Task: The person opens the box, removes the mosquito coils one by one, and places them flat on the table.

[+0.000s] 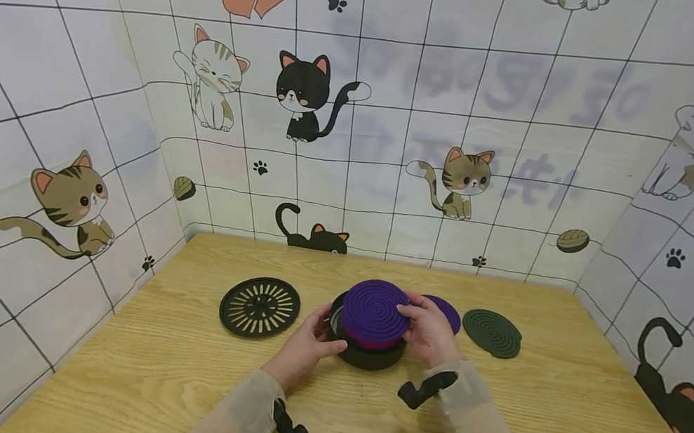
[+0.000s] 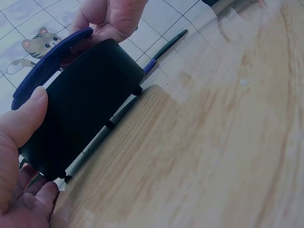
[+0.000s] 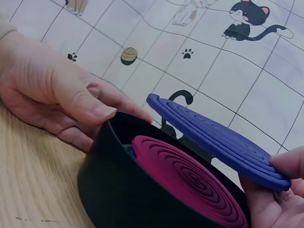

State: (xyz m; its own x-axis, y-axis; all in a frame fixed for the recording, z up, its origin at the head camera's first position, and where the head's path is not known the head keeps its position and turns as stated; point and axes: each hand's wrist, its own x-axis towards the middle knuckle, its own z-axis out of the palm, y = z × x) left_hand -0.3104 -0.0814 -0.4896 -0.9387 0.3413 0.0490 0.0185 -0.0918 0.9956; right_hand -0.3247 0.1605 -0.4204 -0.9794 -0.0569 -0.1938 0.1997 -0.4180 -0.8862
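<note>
A purple spiral disc (image 1: 375, 310) is held, slightly tilted, just over the mouth of a round black container (image 1: 364, 358) near the middle of the bench (image 1: 177, 382). The person's right hand (image 1: 430, 331) pinches the disc by its right edge, thumb on top and fingers underneath, the grip closed to the disc's thickness. The left hand (image 1: 306, 350) grips the container's left side, its thumb against the near wall and the fingers spread round behind, opened only as far as the wall needs. Inside the container, below the raised disc, I see a magenta spiral disc (image 3: 185, 178) lying flat, a sliver of bluish green showing at its edge. Small feet stick out under the container. To its left, well apart, lies a black slotted lid (image 1: 260, 307). On the right, partly behind the right hand, is a second purple disc (image 1: 447, 313), and just beside that a dark green spiral disc (image 1: 491, 332). Behind the bench hangs a white gridded wall covering (image 1: 387, 72) printed with cartoon cats, paw prints and hearts.
</note>
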